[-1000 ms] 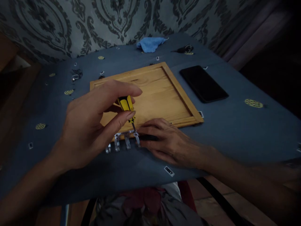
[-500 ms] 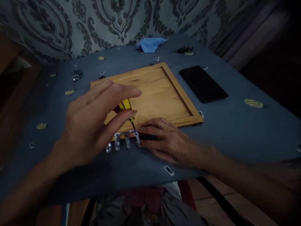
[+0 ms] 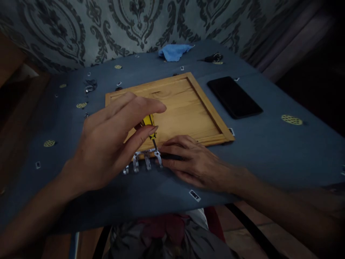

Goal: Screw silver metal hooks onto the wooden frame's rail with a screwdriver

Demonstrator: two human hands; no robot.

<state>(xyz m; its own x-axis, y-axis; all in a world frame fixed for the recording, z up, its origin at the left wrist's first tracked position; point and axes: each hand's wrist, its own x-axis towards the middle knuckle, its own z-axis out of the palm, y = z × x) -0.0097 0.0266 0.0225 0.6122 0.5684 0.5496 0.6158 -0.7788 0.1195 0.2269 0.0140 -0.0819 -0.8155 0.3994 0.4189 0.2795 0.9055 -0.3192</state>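
Observation:
My left hand [image 3: 107, 144] pinches the yellow-and-black handle of a small screwdriver [image 3: 149, 126] between thumb and fingers. The screwdriver stands nearly upright, its thin shaft pointing down at a row of silver metal hooks [image 3: 142, 162] on a rack at the near edge of a wooden tray-like board [image 3: 188, 104]. My right hand [image 3: 194, 163] lies flat on the blue cloth just right of the hooks, fingertips pressed on a dark strip of the rack beside them.
A black phone [image 3: 234, 97] lies right of the board. At the far edge sit a crumpled blue cloth [image 3: 174, 51] and a dark small object [image 3: 211, 57]. Small metal bits [image 3: 90, 86] lie at the left. The blue tablecloth [image 3: 269, 151] ends near me.
My left fingers have rolled along the screwdriver handle, covering more of its yellow part. The right hand stays pressed beside the hooks. The view shifted slightly.

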